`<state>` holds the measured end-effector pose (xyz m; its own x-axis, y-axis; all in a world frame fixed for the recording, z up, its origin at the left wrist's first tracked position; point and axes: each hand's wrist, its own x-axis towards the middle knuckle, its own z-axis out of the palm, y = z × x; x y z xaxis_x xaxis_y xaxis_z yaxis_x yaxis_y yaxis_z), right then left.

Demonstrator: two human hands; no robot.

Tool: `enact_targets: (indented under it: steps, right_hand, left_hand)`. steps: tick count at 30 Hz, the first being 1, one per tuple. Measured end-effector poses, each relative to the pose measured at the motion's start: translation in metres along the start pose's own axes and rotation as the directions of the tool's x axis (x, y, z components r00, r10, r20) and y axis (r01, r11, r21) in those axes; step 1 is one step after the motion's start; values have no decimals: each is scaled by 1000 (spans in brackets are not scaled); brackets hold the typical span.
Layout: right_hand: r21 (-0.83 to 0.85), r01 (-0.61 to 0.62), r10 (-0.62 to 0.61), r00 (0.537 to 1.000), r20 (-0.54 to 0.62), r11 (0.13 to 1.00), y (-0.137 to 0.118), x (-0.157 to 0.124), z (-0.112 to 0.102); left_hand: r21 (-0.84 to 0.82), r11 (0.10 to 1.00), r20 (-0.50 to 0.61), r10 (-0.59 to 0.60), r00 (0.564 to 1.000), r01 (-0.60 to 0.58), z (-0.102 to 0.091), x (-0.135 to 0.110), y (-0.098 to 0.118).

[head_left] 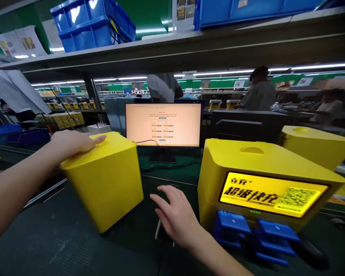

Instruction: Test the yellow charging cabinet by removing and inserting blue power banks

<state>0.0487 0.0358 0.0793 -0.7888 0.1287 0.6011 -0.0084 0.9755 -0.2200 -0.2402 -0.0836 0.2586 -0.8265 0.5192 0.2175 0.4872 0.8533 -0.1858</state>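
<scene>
A plain yellow box (106, 180) stands tilted on the dark green bench (60, 237), toward its left part, leaning on its lower edge. The left hand (71, 143) lies flat on the box's top near its left rim, fingers stretched toward the monitor (163, 124), forearm coming in from the left edge; it presses rather than clasps. The right hand (176, 214) rests palm down on the bench between this box and a yellow charging station (264, 184), fingers spread, holding nothing, covering a thin white cable (157, 229). Blue power banks (247, 230) sit in the station's front slots. Another yellow unit (316, 145) stands behind, at the right.
</scene>
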Motion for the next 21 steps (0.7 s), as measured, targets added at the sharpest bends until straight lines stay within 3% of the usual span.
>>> enact_targets:
  steps: [5,7,8,9,10,11,12,13,14,15,17,18,21]
  right_hand:
    - [7,3,-2,999,-53,1000,27,-72,-29]
    - [-54,-20,9,978,-208,998,43,-98,-46]
    - [-96,-84,48,942,-333,992,52,-111,-55]
    - [-120,-192,110,866,-487,974,62,-124,-63]
    - [-90,-332,199,738,-645,939,72,-138,-70]
    - [17,-469,312,558,-769,883,82,-151,-74]
    - [194,-560,446,357,-821,805,93,-165,-75]
    - [402,-596,599,170,-783,695,104,-178,-74]
    - [592,-588,747,32,-664,551,115,-191,-69]
    - [727,-565,865,-45,-499,390,126,-203,-63]
    - [821,-553,972,-74,-222,145,144,-225,-47]
    - [823,-560,986,-63,-156,95,151,-233,-41]
    - [809,-572,987,5,-163,136,159,-243,-29]
  left_hand:
    - [-7,991,-59,136,989,-137,-17,-38,33]
    - [-49,985,-181,157,971,-168,-2,-68,44]
    - [-88,975,-272,172,947,-203,14,-85,52]
    - [-141,961,-381,169,909,-238,35,-102,61]
    - [-176,936,-458,196,867,-305,60,-120,72]
    - [-203,876,-494,294,818,-437,88,-136,84]
    - [-227,769,-452,460,765,-597,118,-151,97]
    - [-252,684,-354,594,723,-685,146,-164,111]
    - [-287,631,-255,675,692,-721,172,-175,124]
    - [-330,607,-169,716,678,-723,193,-183,136]
    - [-388,622,-48,724,688,-681,219,-191,154]
    - [-406,638,-16,710,704,-654,226,-193,159]
    - [-432,665,28,685,728,-609,230,-189,165]
